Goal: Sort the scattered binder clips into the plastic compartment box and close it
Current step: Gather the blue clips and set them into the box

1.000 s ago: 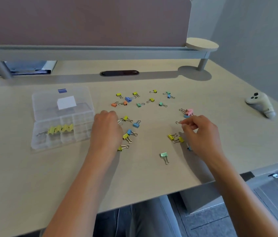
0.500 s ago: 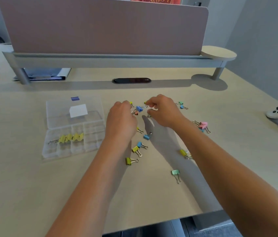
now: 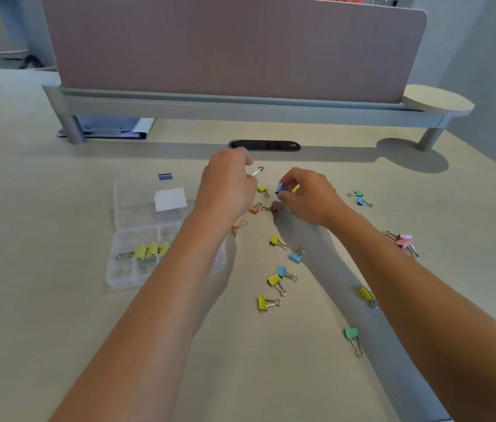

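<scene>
Blue clip (image 3: 280, 188) pinched in your right hand (image 3: 310, 197), up over the desk (image 3: 57, 330); left hand (image 3: 228, 190) grips another clip by its wire handle (image 3: 255, 171). Box (image 3: 137, 239) sits open to the left w/ yellow clips (image 3: 151, 250) inside. Risk, imo: thin pinch slips, clip springs off; left forearm could nudge the box. No readable labels or writing.

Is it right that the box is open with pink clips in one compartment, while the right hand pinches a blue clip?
Not quite: the clips in the open box are yellow, not pink, as the head view shows. The right hand does pinch a blue clip.
</scene>
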Demonstrator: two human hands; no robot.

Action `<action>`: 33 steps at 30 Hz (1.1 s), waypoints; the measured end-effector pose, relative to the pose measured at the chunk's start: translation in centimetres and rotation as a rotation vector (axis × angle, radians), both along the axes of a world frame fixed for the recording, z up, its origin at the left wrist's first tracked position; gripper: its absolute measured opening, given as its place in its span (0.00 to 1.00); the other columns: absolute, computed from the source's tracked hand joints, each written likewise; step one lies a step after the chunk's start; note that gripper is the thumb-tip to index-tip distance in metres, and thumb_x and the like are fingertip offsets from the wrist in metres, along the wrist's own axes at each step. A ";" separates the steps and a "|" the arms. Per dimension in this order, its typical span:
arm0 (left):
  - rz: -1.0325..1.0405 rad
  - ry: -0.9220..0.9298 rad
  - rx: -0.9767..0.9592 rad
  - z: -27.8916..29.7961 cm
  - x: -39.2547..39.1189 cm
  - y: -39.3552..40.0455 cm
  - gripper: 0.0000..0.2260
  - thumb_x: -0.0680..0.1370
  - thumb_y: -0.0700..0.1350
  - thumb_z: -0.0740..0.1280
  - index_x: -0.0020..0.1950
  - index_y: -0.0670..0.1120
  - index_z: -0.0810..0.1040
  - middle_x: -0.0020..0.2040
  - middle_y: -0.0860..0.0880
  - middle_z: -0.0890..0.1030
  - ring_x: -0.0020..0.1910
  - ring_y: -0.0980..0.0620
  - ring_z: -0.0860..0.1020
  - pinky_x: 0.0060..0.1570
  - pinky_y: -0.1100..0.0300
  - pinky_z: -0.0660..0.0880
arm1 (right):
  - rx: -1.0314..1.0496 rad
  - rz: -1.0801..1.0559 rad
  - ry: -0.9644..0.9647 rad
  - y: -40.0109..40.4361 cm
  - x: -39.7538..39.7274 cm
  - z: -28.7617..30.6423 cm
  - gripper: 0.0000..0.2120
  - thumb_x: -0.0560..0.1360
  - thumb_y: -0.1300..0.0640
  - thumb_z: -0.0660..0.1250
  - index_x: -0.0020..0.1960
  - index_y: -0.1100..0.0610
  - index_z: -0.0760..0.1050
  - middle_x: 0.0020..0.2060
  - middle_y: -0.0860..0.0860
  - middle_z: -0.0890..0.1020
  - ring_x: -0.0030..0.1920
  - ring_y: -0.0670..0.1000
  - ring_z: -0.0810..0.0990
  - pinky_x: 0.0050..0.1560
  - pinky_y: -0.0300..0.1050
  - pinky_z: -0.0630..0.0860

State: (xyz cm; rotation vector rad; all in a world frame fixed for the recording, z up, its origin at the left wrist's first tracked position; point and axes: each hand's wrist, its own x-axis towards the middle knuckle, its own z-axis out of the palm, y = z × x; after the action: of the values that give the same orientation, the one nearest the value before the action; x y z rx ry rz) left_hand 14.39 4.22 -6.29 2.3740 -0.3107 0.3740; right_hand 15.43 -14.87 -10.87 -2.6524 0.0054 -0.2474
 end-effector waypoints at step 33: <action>-0.278 0.277 0.309 -2.4 -1.5 22.1 0.09 0.73 0.41 0.71 0.52 0.50 0.83 0.49 0.53 0.80 0.48 0.54 0.78 0.47 0.58 0.77 | 0.580 -0.024 -0.146 19.0 -4.7 -0.4 0.05 0.78 0.57 0.71 0.51 0.51 0.84 0.42 0.50 0.85 0.40 0.51 0.82 0.48 0.51 0.82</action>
State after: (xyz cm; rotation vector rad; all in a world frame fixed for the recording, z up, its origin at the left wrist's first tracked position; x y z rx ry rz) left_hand 12.88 26.32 -8.70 2.5929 -0.5928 -0.1438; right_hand 10.73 4.17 -11.31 -2.0548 0.0535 -0.3823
